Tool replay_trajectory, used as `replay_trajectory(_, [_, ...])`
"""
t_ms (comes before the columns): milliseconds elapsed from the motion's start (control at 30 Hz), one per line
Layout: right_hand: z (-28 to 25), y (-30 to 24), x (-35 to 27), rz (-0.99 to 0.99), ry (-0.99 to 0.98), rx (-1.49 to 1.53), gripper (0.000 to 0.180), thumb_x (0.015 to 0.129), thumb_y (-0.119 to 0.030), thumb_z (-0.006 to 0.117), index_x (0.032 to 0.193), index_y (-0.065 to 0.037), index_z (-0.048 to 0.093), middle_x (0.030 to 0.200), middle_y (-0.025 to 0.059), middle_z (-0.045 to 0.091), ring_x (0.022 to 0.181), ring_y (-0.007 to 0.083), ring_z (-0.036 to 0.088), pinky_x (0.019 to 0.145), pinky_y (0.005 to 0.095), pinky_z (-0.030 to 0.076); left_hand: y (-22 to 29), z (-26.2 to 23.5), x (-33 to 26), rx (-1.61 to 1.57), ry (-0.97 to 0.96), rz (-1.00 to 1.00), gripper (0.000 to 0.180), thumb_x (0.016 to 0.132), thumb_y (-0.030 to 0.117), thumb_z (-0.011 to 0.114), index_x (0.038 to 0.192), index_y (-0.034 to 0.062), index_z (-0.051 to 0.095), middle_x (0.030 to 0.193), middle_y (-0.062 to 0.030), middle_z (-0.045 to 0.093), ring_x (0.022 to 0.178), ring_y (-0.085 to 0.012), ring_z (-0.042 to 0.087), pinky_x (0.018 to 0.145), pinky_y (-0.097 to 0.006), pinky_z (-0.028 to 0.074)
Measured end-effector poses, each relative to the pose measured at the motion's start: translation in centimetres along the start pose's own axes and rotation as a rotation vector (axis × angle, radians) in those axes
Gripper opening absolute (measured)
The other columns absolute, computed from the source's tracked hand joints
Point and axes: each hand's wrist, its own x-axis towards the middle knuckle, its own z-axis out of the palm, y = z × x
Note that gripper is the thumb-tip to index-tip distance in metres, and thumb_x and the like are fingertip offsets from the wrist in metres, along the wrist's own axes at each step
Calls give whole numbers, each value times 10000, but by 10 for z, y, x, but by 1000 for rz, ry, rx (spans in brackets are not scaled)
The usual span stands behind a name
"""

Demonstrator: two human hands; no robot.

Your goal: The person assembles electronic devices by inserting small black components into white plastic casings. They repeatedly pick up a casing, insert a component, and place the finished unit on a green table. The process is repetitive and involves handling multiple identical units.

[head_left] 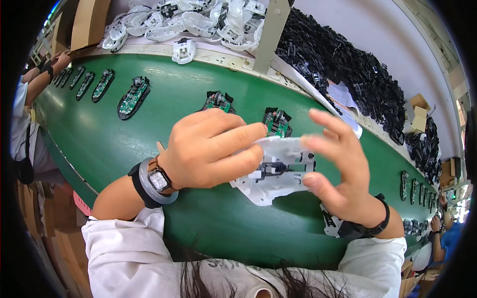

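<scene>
The left hand (213,149) is gripping the left end of a white shell (278,186), which is sitting at the centre of the frame above a green bench (174,89). The right hand (343,169) is holding its thumb and fingers wide apart at the shell's right end; the fingers are blurring, so firm contact cannot be told. Black fittings (273,169) are showing in the middle of the shell. One circuit board (278,120) is lying just above the shell in the frame, and a second board (217,102) is lying partly behind the left hand. Further boards (134,99) are lining the bench toward the upper left. A shell heap (198,22) is occupying the top centre; a black-part heap (343,64) is filling the upper right.
</scene>
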Motion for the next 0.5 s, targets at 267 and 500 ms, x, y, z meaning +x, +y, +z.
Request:
replay_trajectory(267, [14, 1, 32, 408, -461, 598, 425, 838, -115, 672, 1210, -36, 483, 1007, 62, 610, 919, 108, 564, 827, 287, 465, 2, -12, 3, -166, -7, -128, 199, 681, 64, 664, 867, 49, 597, 1041, -154, 642, 836, -286, 651, 646, -350, 541])
replay_trajectory(500, [26, -7, 38, 329, -181, 519, 405, 821, -72, 666, 1176, -24, 477, 981, 102, 612, 899, 164, 598, 765, 289, 479, 32, -24, 1, -1542, 104, -1039, 632, 763, -59, 509, 1366, 32, 342, 1304, -99, 447, 1175, -164, 466, 917, -302, 438])
